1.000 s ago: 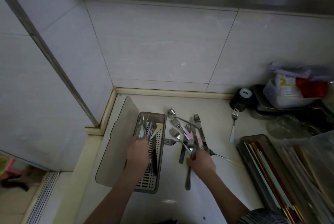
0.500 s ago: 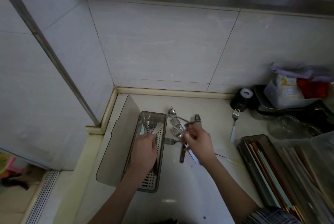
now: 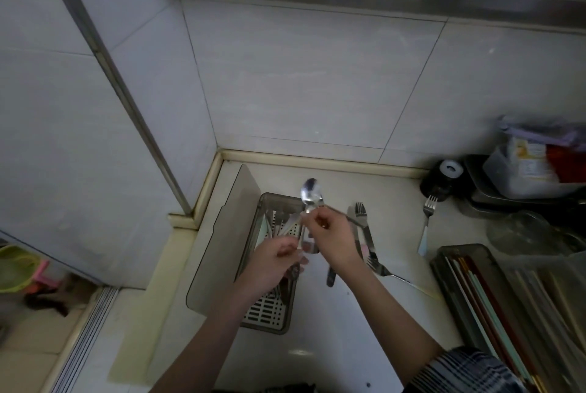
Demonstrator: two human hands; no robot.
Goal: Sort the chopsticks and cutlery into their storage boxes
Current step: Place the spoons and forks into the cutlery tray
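While the left hand (image 3: 279, 261) pinches cutlery, the right hand (image 3: 329, 235) grips a spoon (image 3: 310, 194) above it.

home kitchen: tiled wall (image 3: 301, 81), countertop (image 3: 317, 345)

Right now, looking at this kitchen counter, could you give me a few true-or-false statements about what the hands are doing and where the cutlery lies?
1. The right hand holds a spoon above the far end of the cutlery box. True.
2. The left hand lies flat on the counter. False: it is over the cutlery box, its fingers curled on cutlery.
3. A fork with a pale handle lies alone on the counter, right of the hands. True.
4. The chopstick box on the right is empty. False: chopsticks lie in it.
5. All forks are already put away. False: loose forks lie on the counter.
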